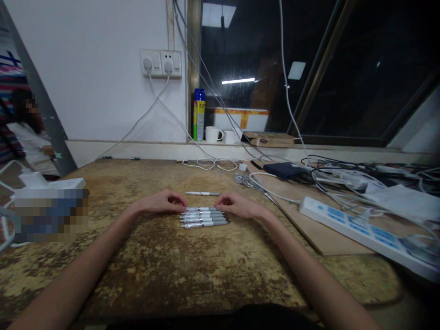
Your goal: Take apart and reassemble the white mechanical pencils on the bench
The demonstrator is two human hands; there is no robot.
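Worn, mottled wood forms the tabletop (192, 275), below a pale wall (113, 68) and a dark window (247, 55). Between the hands lies a row of silver-and-grey click pens (204, 220), side by side. At the far edge of that row, the left hand (161, 202) has thumb and fingertips pinched on the left end of the farthest pen (201, 209); the right hand (240, 206) pinches its right end. Just beyond the fingertips, a single pen (202, 193) lies apart, roughly parallel.

Past the right hand are a clear plastic bag (244, 180), a dark flat case (285, 170) and, to its right, tangled cables (343, 183). Right of that forearm, a white power strip (323, 213) rests partly on a brown board (319, 240). Left of the left hand sits another white strip (70, 184); farther off is a person (30, 137) in white. Beyond both hands, the windowsill (227, 147) holds a spray can (199, 114), a white mug (212, 134) and a flattish cardboard box (271, 139).
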